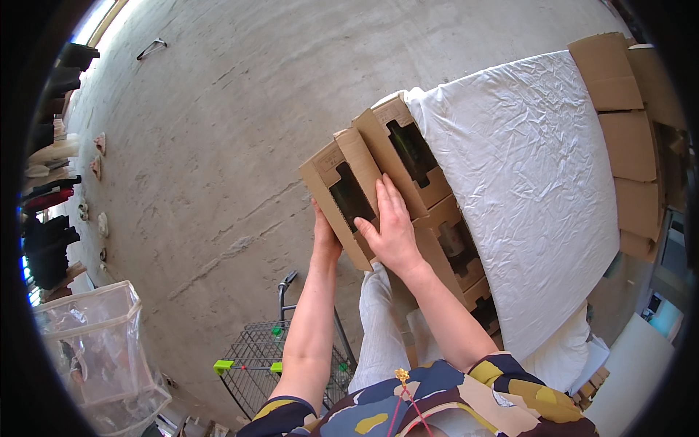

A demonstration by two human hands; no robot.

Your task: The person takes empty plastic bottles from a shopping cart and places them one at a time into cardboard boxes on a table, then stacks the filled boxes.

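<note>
Between my two hands is a brown cardboard box [320, 168] with a dark cut-out window, tilted over the edge of a row of similar boxes. My left hand [325, 231] supports its outer left side, the fingers partly hidden behind it. Across its right side lies my right hand [395, 227], thumb on the window side and fingers against the cardboard. Touching or nearly touching it on the right is another windowed box [394, 111], with something dark green inside. More windowed boxes [442, 213] run toward me along the white-covered surface.
A wrinkled white sheet [524, 167] covers the surface at right, with cardboard boxes [630, 146] beyond. A wire cart [255, 357] with green corners stands below my left arm. Left are a clear plastic cover [95, 342], hanging clothes [49, 247] and shoes [100, 143]. Concrete floor [218, 146] spreads ahead.
</note>
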